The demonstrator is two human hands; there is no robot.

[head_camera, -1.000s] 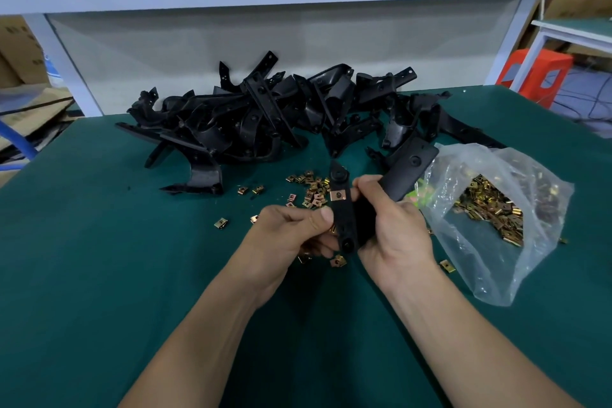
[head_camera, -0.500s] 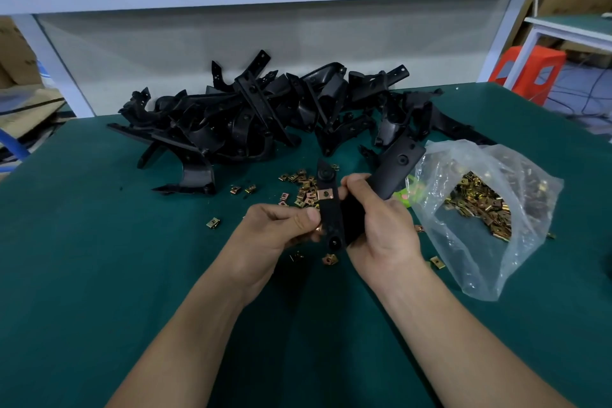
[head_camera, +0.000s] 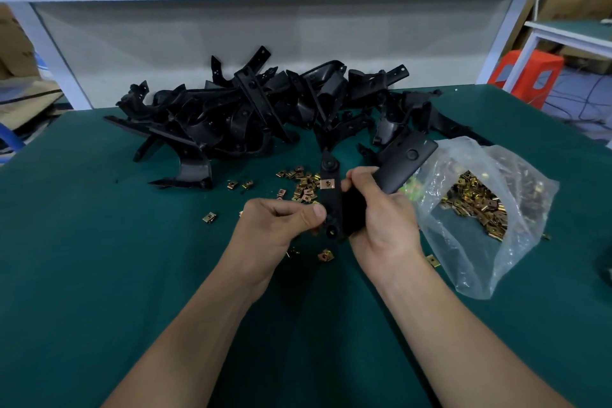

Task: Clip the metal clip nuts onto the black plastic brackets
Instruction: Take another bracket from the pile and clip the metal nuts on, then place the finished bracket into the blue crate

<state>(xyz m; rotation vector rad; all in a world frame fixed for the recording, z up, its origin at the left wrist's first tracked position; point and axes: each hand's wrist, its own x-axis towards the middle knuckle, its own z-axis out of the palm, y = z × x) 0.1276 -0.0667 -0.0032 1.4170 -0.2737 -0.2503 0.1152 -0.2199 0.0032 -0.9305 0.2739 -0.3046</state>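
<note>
A black plastic bracket (head_camera: pixel 402 164) is held above the green table between both hands. My right hand (head_camera: pixel 381 219) grips its middle, thumb near a copper clip nut (head_camera: pixel 328 183) that sits clipped on the bracket's narrow arm. My left hand (head_camera: pixel 281 225) has its fingers curled and its thumb tip pressed against the lower end of that arm; whether it holds a nut is hidden. Loose clip nuts (head_camera: pixel 303 187) lie scattered just beyond the hands. A heap of black brackets (head_camera: pixel 251 113) fills the back of the table.
A clear plastic bag (head_camera: pixel 490 209) with many clip nuts lies open to the right of my right hand. A few stray nuts (head_camera: pixel 209 217) lie on the green table (head_camera: pixel 99 258). A white shelf frame stands behind, an orange stool (head_camera: pixel 526 76) at far right.
The hands and the bracket have barely shifted; the view dropped slightly. The clip nut stays on the bracket's arm and both grips are unchanged.
</note>
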